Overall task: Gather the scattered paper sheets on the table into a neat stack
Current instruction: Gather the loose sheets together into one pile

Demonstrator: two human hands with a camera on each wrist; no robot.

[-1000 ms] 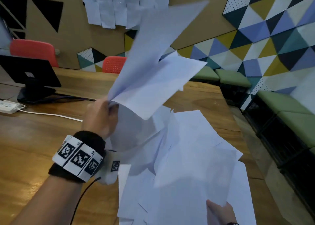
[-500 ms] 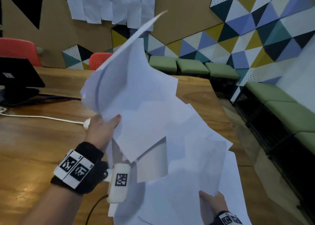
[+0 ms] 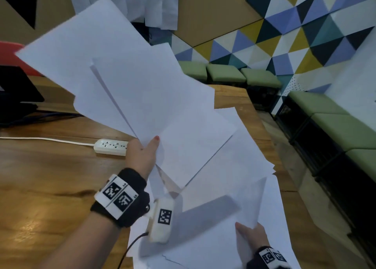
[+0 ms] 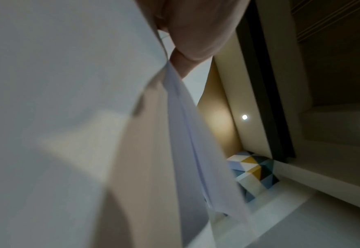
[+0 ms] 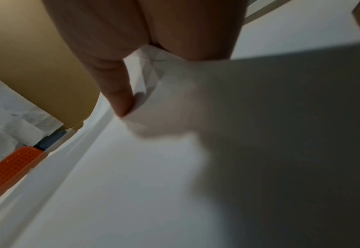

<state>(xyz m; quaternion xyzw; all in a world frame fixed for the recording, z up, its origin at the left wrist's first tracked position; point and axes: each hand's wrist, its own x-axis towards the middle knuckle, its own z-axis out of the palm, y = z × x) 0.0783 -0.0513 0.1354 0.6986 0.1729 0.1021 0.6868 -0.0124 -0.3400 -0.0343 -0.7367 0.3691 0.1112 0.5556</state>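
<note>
My left hand pinches a fan of several white paper sheets at their lower corner and holds them up above the wooden table, thumb on top. In the left wrist view the held sheets fill the picture beside the fingers. Low at the right, my right hand grips the near edge of more overlapping sheets, which lift off the table. The right wrist view has my thumb pressed onto that paper. Fingers under the sheets are hidden.
A white power strip with its cord lies on the table just left of my left hand. A dark monitor stands at the far left. Green benches line the right wall beyond the table's edge. More paper hangs on the back wall.
The left hand's sheets swung down and fanned out wider toward the camera. The right hand rose farther into view with its paper edge. The view shifted left, bringing the power strip in.
</note>
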